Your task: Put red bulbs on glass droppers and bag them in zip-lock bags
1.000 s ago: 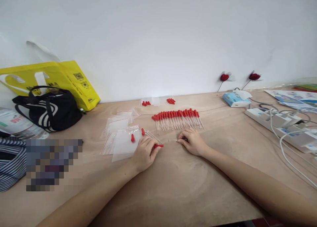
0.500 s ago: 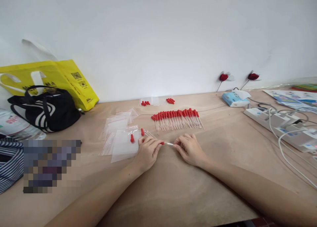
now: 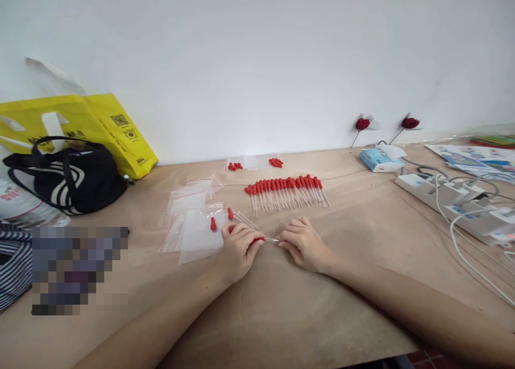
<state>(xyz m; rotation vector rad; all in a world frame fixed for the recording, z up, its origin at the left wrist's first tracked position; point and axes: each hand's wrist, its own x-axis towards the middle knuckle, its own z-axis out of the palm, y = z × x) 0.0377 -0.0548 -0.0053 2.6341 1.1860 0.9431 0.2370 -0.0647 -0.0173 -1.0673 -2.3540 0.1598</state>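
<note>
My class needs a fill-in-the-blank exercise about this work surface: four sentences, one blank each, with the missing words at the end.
1. The left hand holds a bulb coloured ____.
2. The right hand pinches a clear tube; in the picture, that bulb lies on the tube's ____ side.
3. The black bag sits in front of a bag coloured ____.
4. The dark red flowers number ____.

Missing words: red; left; yellow; two.

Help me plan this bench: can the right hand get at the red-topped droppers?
Probably yes: only bare table seems to lie between the right hand and the droppers, but its fingers look busy pinching the clear tube.
</note>
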